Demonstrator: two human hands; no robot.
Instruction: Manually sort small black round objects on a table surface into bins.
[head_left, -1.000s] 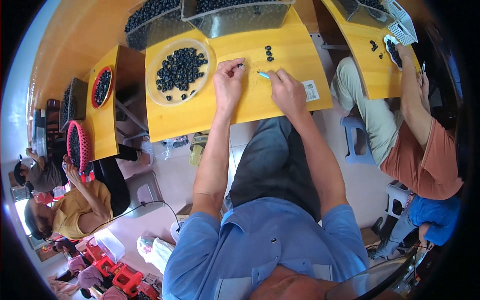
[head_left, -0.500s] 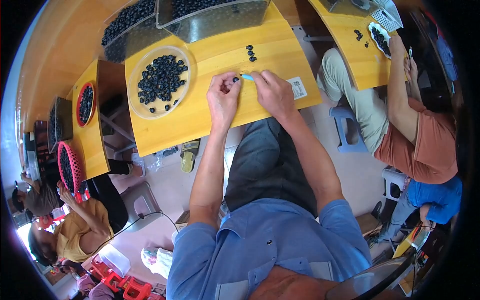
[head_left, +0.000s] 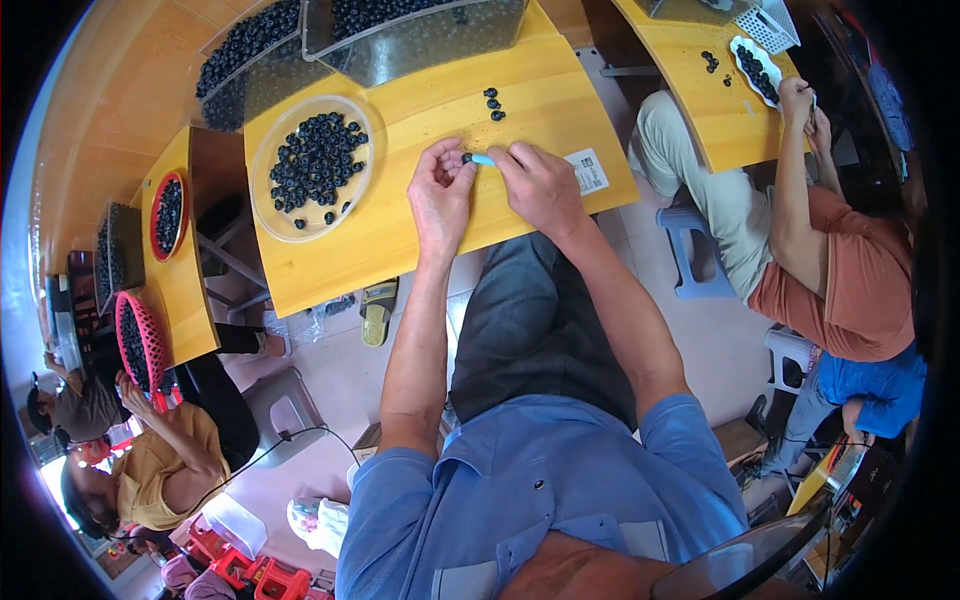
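Pinched between the thumb and fingers of my left hand [head_left: 440,200] is a small black round bead [head_left: 467,159]. My right hand [head_left: 540,188] grips a slender tool with a light-blue handle [head_left: 483,160]. The tool points left and its tip meets the bead; the exact contact is too small to make out. Both hands are over the yellow wooden table [head_left: 400,245], near its front edge. Beyond them lie a few loose black beads [head_left: 497,115] in a short row. To the left, a shallow clear round tray [head_left: 262,205] holds many similar beads.
Large clear bins [head_left: 420,62] of black beads stand at the table's far side. A white printed label [head_left: 588,172] lies right of my hand. One co-worker [head_left: 835,270] sits at the right table; another [head_left: 180,450] handles a pink basket [head_left: 128,310] at left. A slipper [head_left: 376,322] lies below.
The blue-handled tool has moved left, and its tip now meets the bead in my left hand. My fingers have shifted slightly, and the whole view has moved a little.
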